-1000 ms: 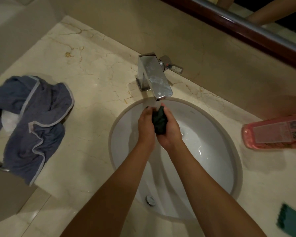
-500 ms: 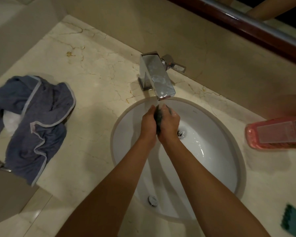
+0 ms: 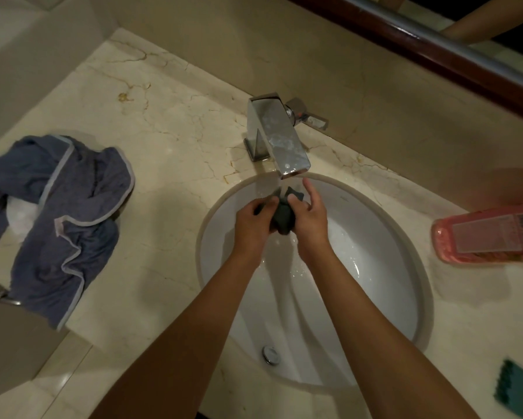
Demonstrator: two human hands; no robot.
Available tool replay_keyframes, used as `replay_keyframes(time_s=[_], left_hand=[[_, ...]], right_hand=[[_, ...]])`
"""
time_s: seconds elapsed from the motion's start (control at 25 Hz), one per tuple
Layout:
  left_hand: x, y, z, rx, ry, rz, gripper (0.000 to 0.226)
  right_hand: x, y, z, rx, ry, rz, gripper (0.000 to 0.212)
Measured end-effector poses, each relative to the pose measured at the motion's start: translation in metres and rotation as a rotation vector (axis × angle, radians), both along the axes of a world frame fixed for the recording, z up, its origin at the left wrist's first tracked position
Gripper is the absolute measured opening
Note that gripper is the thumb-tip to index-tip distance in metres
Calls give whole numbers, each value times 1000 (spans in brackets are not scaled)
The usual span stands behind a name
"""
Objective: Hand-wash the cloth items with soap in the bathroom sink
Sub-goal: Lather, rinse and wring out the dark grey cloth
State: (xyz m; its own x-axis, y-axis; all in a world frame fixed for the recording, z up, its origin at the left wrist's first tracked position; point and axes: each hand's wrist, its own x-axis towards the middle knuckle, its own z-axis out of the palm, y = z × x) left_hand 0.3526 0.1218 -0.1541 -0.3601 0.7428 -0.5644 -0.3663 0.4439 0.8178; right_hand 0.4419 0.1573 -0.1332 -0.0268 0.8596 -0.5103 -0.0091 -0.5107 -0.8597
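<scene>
A small dark cloth [image 3: 283, 217] is bunched between both my hands over the white sink basin [image 3: 384, 267], right under the chrome faucet spout [image 3: 280, 146]. My left hand [image 3: 251, 222] grips its left side with curled fingers. My right hand [image 3: 310, 217] holds the right side with thumb and lower fingers, while its index finger points up toward the spout. Water runs onto the cloth and wets the basin.
A grey-blue garment with pale trim [image 3: 63, 213] lies crumpled on the marble counter [image 3: 169, 140] at left. A pink liquid soap bottle [image 3: 490, 237] lies on its side at right. A teal cloth [image 3: 517, 388] shows at the bottom right edge. A mirror frame runs along the back.
My hands were pressed together around the cloth; they have now parted a little, exposing more of the cloth, and my right index finger has lifted.
</scene>
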Motion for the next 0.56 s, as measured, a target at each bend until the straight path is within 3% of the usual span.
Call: replay_keyframes(time_s=[0.08,0.2,0.32,0.44,0.56], left_hand=[[-4,5,8,-13,57,-25,22],[-3,15,16,-94,138,61,31],[0,22,17,-174,-60,199,30],[0,23,10,-209,-187,91,46],[-1,21,15,-234,-8,-69,58]], right_hand=[[7,1,2,43,-167,59,32],[9,2,4,70,-216,168,25],[12,-4,1,194,-222,283,44],[14,-8,-8,223,-156,332,41],[9,-6,-11,187,-125,265,24]])
